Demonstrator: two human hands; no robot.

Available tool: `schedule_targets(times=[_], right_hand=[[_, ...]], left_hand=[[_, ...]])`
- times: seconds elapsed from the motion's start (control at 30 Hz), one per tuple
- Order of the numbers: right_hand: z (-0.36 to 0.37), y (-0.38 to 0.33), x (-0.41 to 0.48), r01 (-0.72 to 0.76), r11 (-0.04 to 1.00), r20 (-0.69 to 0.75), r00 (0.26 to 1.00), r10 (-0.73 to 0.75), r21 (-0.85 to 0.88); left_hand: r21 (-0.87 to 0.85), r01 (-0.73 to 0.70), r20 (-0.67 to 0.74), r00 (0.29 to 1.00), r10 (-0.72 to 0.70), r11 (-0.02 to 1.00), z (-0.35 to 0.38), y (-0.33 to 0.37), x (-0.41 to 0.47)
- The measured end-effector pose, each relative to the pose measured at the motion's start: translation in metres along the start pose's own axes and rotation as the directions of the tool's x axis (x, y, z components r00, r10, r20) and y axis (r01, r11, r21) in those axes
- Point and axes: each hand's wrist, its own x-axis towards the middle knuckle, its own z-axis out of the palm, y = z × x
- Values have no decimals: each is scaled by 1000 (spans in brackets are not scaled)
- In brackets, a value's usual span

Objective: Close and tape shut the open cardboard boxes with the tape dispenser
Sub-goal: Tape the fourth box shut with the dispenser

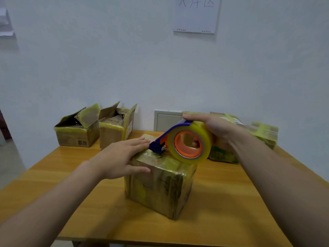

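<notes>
Box in work (pixel 156 188): cardboard, at the middle of the bench (pixel 222 202), one corner turned to 6 o'clock; flaps down, and its top and sides are glossy with wrinkled yellowish tape.
Tape dispenser (pixel 178 148): blue frame, orange core and a thick roll of clear yellowish tape; it stands on the box top, with the blue cutter end down on the tape at the roll's 9 o'clock.
Left grip (pixel 117 157): released, fingers straight and flat on the box top at its 9 o'clock edge, thumb along the near side face, fingertips just beside the cutter.
Right grip (pixel 213 129): clasps the roll from 3 o'clock, thumb over the frame.
Open boxes (pixel 76 132): two at the bench's 10 o'clock, flaps up.
Taped boxes (pixel 222 154): at 2 o'clock, behind the right grip.
</notes>
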Motion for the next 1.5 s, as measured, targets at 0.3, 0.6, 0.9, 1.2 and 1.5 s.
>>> schedule_targets(times=[0.3,0.6,0.9,1.2,1.5], right_hand=[[1,4,-3,13,999,18,1000,-13,47],[-27,3,-22,-10,996,-89,996,3,-84],[-23,12,-29,6,990,-122,992,-23,-140],[-30,16,-29,29,989,-52,998,-37,-145],[-58,22,-45,24,989,-75,997,-36,-148]], left_hand=[[-109,103,-89,990,-113,989,15,16,4],[-45,134,-88,987,-138,990,14,14,3],[141,81,-37,996,-76,987,12,29,11],[36,0,-34,999,2,999,22,49,21],[55,20,-28,999,-19,998,25,47,19]])
